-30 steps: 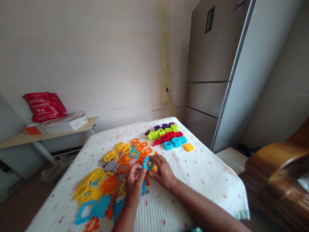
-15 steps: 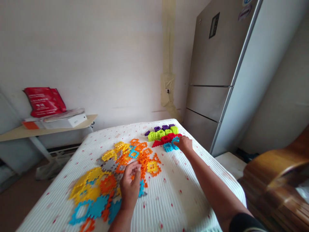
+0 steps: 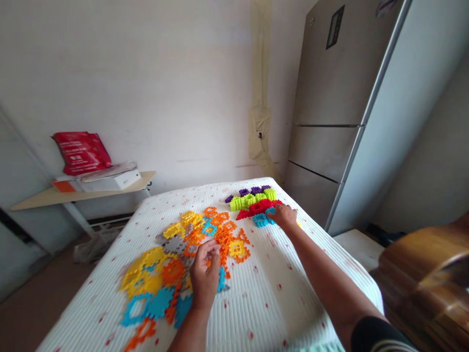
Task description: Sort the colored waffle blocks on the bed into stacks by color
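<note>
A loose pile of flat plastic interlocking tiles (image 3: 176, 259), yellow, orange, blue and grey, lies on the white bedspread (image 3: 278, 288). My left hand (image 3: 205, 271) rests over the pile's right side with fingers curled and fingertips pinched together; what they hold, if anything, I cannot make out. At the far right corner stands a sorted group of stacked tiles (image 3: 256, 203) in purple, green, red and blue rows. My right hand (image 3: 284, 215) reaches to the blue row there, fingers closed on a blue tile (image 3: 270, 212) at the row's end.
A tall grey refrigerator (image 3: 340, 112) stands past the bed's far right corner. A low shelf (image 3: 80, 193) at the left wall carries a red bag (image 3: 82, 151) and a white box. Wooden furniture (image 3: 428, 274) sits at the right edge.
My right hand left the pile with a blue tile and carried it to the blue row at the far corner. My left hand stayed by the pile.
</note>
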`<state>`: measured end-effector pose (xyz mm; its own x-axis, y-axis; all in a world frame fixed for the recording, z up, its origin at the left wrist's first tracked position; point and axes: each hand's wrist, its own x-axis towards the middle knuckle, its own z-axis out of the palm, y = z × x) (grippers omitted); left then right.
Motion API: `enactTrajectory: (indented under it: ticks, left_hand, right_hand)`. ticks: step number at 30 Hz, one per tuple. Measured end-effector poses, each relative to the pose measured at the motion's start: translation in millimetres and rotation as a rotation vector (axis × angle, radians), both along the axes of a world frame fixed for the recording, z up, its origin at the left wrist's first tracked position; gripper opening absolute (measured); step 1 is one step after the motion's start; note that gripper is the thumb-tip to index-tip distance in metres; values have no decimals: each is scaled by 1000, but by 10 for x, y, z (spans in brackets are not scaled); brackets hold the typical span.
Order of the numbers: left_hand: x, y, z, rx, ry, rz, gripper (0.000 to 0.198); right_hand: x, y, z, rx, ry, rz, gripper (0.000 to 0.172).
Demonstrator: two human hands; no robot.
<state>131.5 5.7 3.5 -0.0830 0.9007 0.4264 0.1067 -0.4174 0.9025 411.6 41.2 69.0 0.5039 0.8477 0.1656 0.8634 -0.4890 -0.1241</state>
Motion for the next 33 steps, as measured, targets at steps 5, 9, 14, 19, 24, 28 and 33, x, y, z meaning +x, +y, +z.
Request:
enactTrajectory:
  ticks: [5,9,14,19,24,28,33]
  left_hand:
    - [-143,-54,151,59,-78,88,25]
    - [-528,-168,284,108,71,220,19]
    - [-865,-412,347,323,555,82,13]
    - [-730,-525,297,342,1010,-144,19]
    - [-577,-431,267,220,1197,-208,44]
    - [-539,-335,337,164,1254,-247,38]
    - [-544,-283,391,151,1263,-260,35]
  right_hand:
    - [-13,-111,84,216,-98,86,46]
    - [-75,-328,-14,556,-201,475,31]
    - [-255,-656,-345,617,-192,886,27]
    - [-364,-710,-480,556,-164,944,29]
    - [-403,-652,-529,480,-190,974,33]
    - [-421,-641,-569,450,-209,987,31]
    - [-437,-652,-549,429,-192,968,30]
